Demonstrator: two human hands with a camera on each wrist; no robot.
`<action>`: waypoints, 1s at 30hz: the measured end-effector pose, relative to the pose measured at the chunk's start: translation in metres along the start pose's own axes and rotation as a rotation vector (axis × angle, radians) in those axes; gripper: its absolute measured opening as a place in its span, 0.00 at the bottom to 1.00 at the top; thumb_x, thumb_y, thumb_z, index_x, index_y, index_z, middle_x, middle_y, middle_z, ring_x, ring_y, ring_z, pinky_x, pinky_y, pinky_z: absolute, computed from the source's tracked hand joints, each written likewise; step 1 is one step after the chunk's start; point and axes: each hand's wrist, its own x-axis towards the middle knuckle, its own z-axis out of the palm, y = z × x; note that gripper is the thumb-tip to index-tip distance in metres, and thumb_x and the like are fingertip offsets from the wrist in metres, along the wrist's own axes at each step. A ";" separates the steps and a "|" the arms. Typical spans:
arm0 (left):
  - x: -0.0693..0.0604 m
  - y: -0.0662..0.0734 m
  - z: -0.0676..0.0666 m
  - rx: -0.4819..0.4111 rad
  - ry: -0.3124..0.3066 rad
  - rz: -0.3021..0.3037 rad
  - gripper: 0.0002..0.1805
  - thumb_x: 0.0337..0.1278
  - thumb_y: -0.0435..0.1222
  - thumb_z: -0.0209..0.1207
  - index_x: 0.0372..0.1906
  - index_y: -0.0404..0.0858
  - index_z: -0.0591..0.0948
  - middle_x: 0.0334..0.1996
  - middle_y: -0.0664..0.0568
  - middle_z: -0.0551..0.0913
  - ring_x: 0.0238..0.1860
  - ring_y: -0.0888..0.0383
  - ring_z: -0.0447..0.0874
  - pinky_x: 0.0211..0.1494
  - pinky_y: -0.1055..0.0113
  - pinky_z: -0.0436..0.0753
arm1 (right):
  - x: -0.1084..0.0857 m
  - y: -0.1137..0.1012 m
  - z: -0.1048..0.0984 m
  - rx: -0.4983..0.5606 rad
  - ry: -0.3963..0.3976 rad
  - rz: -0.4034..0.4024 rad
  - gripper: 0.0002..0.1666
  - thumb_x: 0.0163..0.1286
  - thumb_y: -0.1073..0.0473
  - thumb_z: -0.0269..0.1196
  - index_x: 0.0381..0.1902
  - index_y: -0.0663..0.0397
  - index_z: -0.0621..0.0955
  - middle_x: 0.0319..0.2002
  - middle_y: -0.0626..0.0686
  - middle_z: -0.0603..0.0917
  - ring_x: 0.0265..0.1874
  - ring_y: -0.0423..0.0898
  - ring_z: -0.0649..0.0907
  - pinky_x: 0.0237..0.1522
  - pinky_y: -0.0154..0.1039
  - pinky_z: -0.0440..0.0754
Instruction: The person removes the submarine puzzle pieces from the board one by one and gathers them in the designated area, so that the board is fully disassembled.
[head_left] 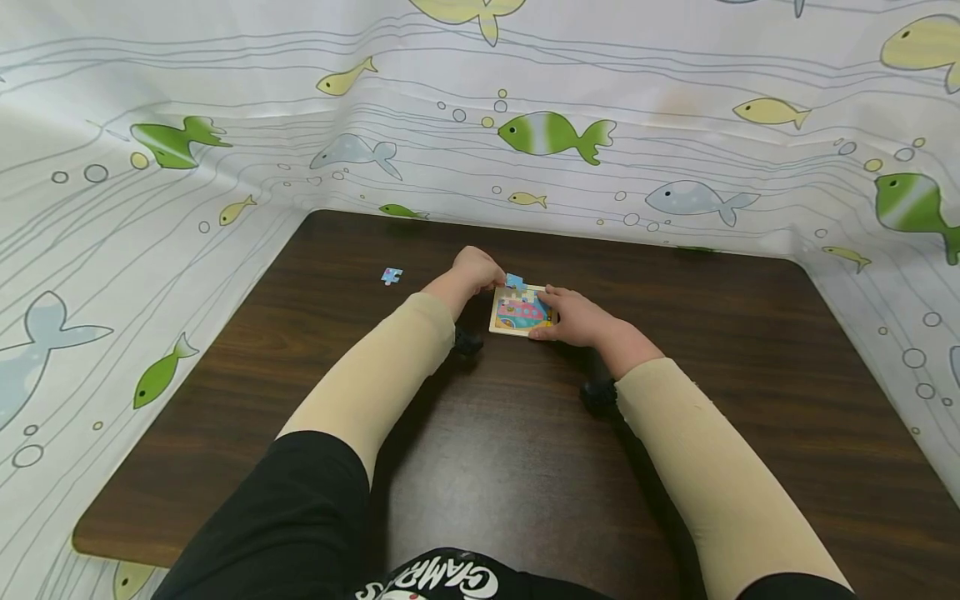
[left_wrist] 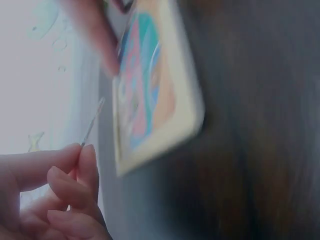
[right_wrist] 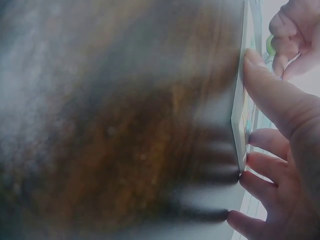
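Note:
A small jigsaw puzzle board (head_left: 514,334) with a pale wooden rim lies on the brown table, its picture pink, teal and blue. Between thumb and fingertip, my left hand (head_left: 478,268) pinches a thin blue puzzle piece (head_left: 513,281) above the board's far edge. In the left wrist view that piece (left_wrist: 93,121) appears edge-on, apart from the board. My right hand (head_left: 576,319) holds the board's right side, thumb at the near rim and fingers toward the far side. The right wrist view shows this thumb (right_wrist: 265,85) on the rim, with some fingertips touching the board's edge.
A loose blue puzzle piece (head_left: 392,276) lies on the table (head_left: 712,375) left of my left hand. Behind and beside the table hangs a white sheet (head_left: 637,75) printed with fish. Black wrist devices (head_left: 597,397) sit under both forearms.

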 end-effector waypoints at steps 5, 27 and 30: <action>0.004 -0.011 -0.036 0.006 0.053 -0.002 0.05 0.54 0.32 0.65 0.27 0.35 0.88 0.13 0.53 0.75 0.18 0.58 0.69 0.19 0.67 0.64 | 0.001 -0.001 0.001 -0.004 -0.003 0.010 0.53 0.65 0.42 0.68 0.76 0.63 0.57 0.75 0.66 0.52 0.73 0.64 0.54 0.70 0.57 0.55; 0.001 -0.059 -0.118 0.057 0.035 -0.152 0.05 0.61 0.31 0.64 0.33 0.32 0.86 0.16 0.54 0.80 0.16 0.61 0.71 0.21 0.70 0.67 | 0.002 0.004 0.003 0.005 -0.009 0.021 0.54 0.66 0.40 0.67 0.77 0.61 0.56 0.76 0.65 0.51 0.74 0.63 0.52 0.70 0.57 0.53; 0.001 -0.061 -0.117 0.066 0.042 -0.145 0.06 0.60 0.31 0.64 0.29 0.33 0.86 0.15 0.54 0.80 0.16 0.61 0.71 0.22 0.69 0.68 | 0.003 0.005 0.005 0.003 -0.012 0.026 0.54 0.66 0.40 0.67 0.77 0.61 0.56 0.76 0.64 0.51 0.74 0.63 0.52 0.70 0.57 0.53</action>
